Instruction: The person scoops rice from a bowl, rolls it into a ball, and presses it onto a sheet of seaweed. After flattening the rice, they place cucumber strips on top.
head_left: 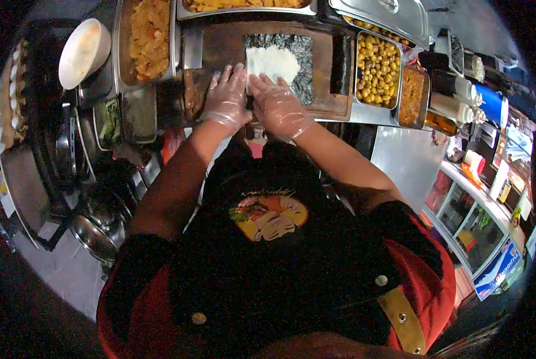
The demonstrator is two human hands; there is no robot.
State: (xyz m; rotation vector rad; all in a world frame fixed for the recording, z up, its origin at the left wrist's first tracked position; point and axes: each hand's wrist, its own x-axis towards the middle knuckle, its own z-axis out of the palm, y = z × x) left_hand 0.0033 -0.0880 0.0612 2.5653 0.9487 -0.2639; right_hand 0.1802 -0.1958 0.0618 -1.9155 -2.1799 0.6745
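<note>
A dark seaweed sheet (304,72) lies on the brown board (220,45), with white rice (274,62) spread over its left and middle part. Both of my hands wear clear plastic gloves. My right hand (275,107) has its fingertips on the lower edge of the rice, fingers spread and lying flat. Just left of the sheet, my left hand (227,99) rests with its fingers apart, close to the rice's left edge. Nothing shows in either palm, though the undersides are hidden.
Trays of olive-like pieces (377,70), brown filling (412,96) and cooked food (150,39) flank the board. A white bowl (85,52) stands at the upper left. A black bar-shaped object (340,64) lies at the board's right. Squeeze bottles (453,107) stand farther right.
</note>
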